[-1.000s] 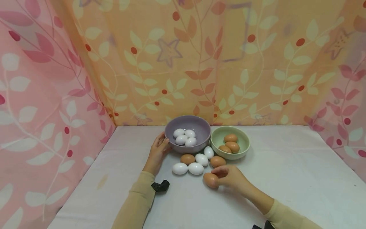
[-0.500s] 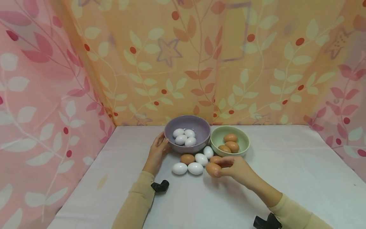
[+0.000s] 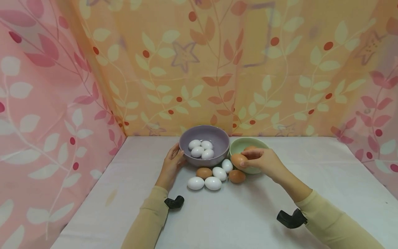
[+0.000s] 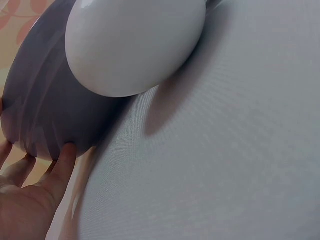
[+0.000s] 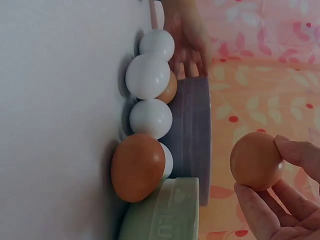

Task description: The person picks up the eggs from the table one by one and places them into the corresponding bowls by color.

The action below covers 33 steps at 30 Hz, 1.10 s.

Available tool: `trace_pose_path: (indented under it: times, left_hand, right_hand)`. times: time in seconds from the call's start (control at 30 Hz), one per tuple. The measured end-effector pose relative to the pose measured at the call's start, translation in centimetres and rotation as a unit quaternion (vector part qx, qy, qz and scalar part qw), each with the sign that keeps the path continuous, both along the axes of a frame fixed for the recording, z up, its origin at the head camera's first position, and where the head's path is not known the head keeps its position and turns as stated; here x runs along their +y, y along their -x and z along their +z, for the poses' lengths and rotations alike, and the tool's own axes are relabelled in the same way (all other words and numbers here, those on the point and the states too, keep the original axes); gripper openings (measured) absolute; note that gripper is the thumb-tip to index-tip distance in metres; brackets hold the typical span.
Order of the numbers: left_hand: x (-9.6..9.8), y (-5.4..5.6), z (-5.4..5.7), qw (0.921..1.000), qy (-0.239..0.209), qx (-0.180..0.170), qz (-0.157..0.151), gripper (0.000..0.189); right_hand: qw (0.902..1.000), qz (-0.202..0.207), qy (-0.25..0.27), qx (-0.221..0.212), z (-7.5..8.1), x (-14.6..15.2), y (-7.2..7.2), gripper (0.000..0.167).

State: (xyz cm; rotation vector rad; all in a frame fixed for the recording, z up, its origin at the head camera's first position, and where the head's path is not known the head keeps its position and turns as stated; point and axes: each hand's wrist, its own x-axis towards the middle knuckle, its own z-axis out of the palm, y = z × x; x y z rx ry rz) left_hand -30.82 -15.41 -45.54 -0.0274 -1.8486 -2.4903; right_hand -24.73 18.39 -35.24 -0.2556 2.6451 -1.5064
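My right hand [image 3: 269, 163] pinches a brown egg [image 3: 238, 160] between thumb and fingertips, raised over the near left side of the green bowl [image 3: 237, 144]. In the right wrist view the pinched brown egg [image 5: 256, 161] shows above the green bowl's rim [image 5: 187, 186]. Another brown egg [image 3: 249, 148] shows inside that bowl; my hand hides the rest. My left hand [image 3: 170, 166] touches the left side of the purple bowl [image 3: 220, 139], which contains several white eggs [image 3: 197, 151]. The left wrist view shows its fingertips [image 4: 67, 150] against the bowl's outer wall.
In front of the bowls, several white eggs [image 3: 213, 183] lie on the white tabletop [image 3: 205, 218] with two brown ones, one brown egg [image 3: 204, 173] at left and another brown egg [image 3: 237, 176] at right. A floral cloth [image 3: 192, 86] hangs behind the table.
My right hand has lifted the brown egg off the table and carried it away from me, up to the green bowl. My left hand stays at the purple bowl.
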Motion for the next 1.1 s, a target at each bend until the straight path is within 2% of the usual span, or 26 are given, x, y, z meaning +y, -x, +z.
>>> trace_pose_path:
  times: [0.47, 0.9, 1.1]
  left_hand:
    - [0.1, 0.0, 0.1, 1.0, 0.003, -0.004, 0.006, 0.052]
    - [0.0, 0.3, 0.0, 1.0, -0.003, -0.002, 0.003, 0.052]
    - [0.1, 0.1, 0.0, 1.0, -0.002, -0.007, 0.006, 0.053]
  right_hand:
    - [0.9994, -0.02, -0.007, -0.029, 0.4, 0.6, 2.6, 0.06]
    - [0.9977, -0.052, -0.006, -0.044, -1.2, 1.1, 5.4, 0.055]
    - [0.9976, -0.051, -0.019, -0.043, -2.2, 1.1, 6.8, 0.051]
